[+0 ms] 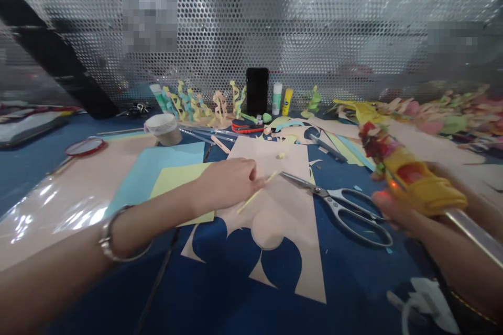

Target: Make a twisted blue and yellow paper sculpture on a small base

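My left hand [231, 180] rests over a cut pink paper sheet [291, 204], its fingers curled at a thin yellow paper strip [253, 199]. Fingertips press on the strip's middle. A small yellow paper piece [281, 156] lies just beyond. In my right hand [416, 230] is a yellow hot glue gun [426, 183] with a small red light lit and a clear glue stick out of its rear. Its front end is smeared with reddish scraps and points away to the left. Between the hands lie scissors [334, 201], blades on the pink sheet. A round pink paper disc [267, 230] sits near the front.
Blue sheets [173, 157] and a yellow sheet [168, 183] lie left. Behind stand a paper cup [167, 131], twisted paper strips [188, 104], glue sticks [277, 98] and a black phone [257, 91]. Paper pieces [444, 115] heap at right. A white plug [428, 301] lies front right.
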`<state>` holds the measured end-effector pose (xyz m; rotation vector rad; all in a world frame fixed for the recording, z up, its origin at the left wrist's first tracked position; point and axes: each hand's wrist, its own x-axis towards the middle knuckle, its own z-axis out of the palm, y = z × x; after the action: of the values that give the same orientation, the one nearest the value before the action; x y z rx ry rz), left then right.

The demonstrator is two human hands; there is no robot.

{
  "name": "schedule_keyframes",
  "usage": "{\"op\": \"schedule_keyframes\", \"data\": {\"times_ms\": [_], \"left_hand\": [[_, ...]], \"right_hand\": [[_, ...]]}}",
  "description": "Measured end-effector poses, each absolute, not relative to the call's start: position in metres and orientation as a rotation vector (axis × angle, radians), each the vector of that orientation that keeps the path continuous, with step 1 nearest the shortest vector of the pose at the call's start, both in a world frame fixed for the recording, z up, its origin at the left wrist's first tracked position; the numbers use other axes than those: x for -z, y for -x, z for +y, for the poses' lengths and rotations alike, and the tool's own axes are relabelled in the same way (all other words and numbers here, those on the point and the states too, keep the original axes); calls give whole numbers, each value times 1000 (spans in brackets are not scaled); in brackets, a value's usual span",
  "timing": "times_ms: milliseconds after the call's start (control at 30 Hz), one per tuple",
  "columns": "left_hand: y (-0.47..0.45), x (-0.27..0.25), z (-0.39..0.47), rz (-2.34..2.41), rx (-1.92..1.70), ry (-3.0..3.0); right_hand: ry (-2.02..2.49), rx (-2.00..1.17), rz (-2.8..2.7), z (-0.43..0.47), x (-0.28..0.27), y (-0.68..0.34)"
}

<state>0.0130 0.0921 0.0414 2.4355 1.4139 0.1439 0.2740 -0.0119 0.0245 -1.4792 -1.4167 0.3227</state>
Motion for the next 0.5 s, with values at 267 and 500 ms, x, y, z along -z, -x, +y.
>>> {"op": "schedule_keyframes", "data": {"times_ms": [267, 500], "left_hand": [[-12, -23, 94, 1163, -294, -2133], [-9, -16, 89, 910, -612, -1179]], "right_hand": [[1611, -865, -1420, -13, -29, -256], [1338, -1332, -1347, -9, -30, -223]]}}
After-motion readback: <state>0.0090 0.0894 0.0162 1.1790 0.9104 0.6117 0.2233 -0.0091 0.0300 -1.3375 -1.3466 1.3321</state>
